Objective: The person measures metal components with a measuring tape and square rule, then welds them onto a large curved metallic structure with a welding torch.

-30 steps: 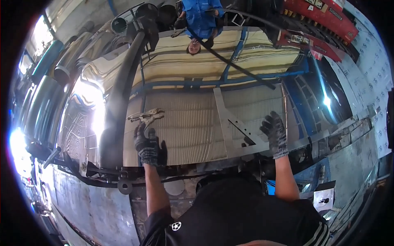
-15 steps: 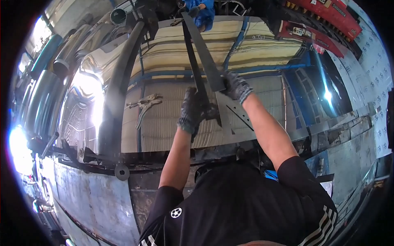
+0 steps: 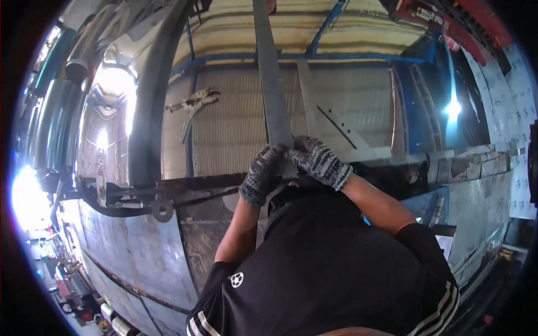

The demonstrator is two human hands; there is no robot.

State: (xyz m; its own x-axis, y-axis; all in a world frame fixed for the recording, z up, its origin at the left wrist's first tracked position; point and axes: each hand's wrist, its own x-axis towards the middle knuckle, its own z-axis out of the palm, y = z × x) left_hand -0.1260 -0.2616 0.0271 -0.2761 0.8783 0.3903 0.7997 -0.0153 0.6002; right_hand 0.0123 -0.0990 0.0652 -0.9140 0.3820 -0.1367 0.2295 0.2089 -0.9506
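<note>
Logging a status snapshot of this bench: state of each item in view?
left hand: gloved, closed on the strip's near end
right hand: gloved, on the same end
metal strip: held, pointing away from the person
pliers: lying on the sheet, jaw state unclear
mirror-like sheet: laid out, reflecting
rolled sheets: curled, at left

Black shirt [image 3: 330,257], white sleeve stripes, ball badge (small), mottled grey gloves [image 3: 320,162]
</note>
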